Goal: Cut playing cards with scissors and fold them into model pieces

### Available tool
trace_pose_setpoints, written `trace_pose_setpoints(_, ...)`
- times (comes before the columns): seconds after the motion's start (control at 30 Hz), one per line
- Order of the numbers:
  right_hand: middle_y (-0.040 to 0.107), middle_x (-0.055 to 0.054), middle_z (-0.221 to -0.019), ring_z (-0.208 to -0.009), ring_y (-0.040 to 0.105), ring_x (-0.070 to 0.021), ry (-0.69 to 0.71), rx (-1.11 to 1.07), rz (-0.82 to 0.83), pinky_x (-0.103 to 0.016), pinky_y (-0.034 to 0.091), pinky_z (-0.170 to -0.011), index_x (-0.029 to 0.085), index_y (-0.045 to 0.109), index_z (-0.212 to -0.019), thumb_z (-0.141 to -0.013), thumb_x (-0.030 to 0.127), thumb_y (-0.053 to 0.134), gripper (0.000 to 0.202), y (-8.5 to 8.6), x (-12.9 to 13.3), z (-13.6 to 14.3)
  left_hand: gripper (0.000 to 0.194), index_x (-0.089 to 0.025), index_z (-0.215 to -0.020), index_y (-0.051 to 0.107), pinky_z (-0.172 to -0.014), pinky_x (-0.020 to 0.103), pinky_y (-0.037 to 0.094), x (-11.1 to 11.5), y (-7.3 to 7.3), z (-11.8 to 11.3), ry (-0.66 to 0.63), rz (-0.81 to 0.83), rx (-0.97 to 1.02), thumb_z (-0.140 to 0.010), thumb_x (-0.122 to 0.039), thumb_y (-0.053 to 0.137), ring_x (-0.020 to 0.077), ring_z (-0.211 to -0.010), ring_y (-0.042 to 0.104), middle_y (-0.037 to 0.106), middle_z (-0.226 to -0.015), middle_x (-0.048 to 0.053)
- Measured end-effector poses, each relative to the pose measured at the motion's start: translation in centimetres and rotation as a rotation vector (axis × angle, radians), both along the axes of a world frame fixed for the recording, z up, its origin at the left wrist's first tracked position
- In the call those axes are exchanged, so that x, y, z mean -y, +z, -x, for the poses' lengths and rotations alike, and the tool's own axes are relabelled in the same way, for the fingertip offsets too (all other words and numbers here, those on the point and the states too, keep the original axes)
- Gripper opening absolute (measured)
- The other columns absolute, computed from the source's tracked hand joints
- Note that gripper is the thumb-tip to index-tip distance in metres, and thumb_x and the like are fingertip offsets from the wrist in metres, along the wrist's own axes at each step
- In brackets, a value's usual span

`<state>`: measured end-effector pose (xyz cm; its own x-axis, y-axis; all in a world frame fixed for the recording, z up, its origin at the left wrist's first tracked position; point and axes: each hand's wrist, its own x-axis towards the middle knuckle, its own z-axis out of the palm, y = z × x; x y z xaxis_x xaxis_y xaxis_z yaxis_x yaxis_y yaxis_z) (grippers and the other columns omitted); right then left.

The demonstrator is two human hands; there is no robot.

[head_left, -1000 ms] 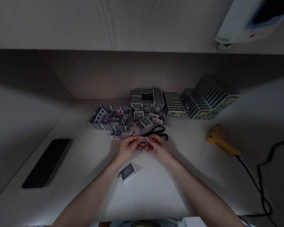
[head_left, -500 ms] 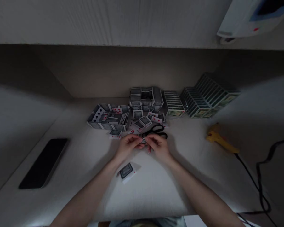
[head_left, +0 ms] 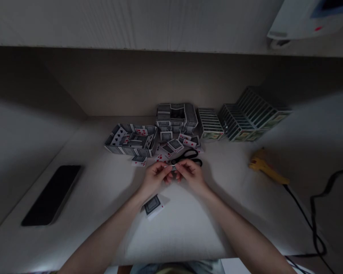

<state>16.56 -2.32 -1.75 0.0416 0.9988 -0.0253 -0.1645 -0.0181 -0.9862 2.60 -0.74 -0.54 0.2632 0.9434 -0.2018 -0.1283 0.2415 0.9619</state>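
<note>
Between my two hands is a small playing card (head_left: 173, 168), mostly covered by the fingers. My left hand (head_left: 156, 177) pinches its left end, and my right hand (head_left: 191, 175) pinches the right end. Just beyond the fingers lie black-handled scissors (head_left: 190, 153), partly hidden by my right hand. Loose playing cards (head_left: 175, 145) are scattered behind the scissors, some face up, some showing dark patterned backs. A small stack of cards (head_left: 153, 205) rests on the table near my left wrist.
An open box made of cards (head_left: 131, 150) stands at back left, beside a grey card structure (head_left: 177, 116). Further right are green-edged card blocks (head_left: 210, 123). A yellow glue gun (head_left: 267, 169) with a black cord lies right, a phone (head_left: 51, 196) left. A shelf (head_left: 160, 26) overhangs.
Both hands stay together at the same place, with the fingers shifting slightly around the card. The view has tilted a little; the other things have not moved on the table.
</note>
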Motion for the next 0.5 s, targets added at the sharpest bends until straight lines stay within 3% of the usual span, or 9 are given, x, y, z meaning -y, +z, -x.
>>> trace_pose_setpoints(0.37, 0.058, 0.005, -0.055, -0.039, 0.049, -0.0074, 0.151, -0.128, 0.110, -0.020, 0.040, -0.037, 0.019, 0.053, -0.072, -0.069, 0.044, 0.064, 0.028, 0.07, -0.32, -0.45, 0.027, -0.014, -0.068, 0.055, -0.046, 0.020, 0.038, 0.14, -0.07, -0.03, -0.012, -0.059, -0.039, -0.068, -0.039, 0.065, 0.0063, -0.045, 0.048, 0.056, -0.053, -0.003)
trace_pose_setpoints(0.5, 0.056, 0.006, -0.052, -0.036, 0.047, -0.0061, 0.144, -0.116, 0.110, -0.018, 0.036, -0.034, 0.019, 0.050, -0.070, -0.069, 0.044, 0.063, 0.028, -0.10, -0.32, -0.41, 0.027, -0.014, -0.069, 0.054, -0.046, 0.019, 0.037, 0.14, -0.16, -0.01, -0.030, -0.076, -0.058, -0.068, -0.039, 0.064, 0.0059, -0.046, 0.046, 0.056, -0.055, -0.003)
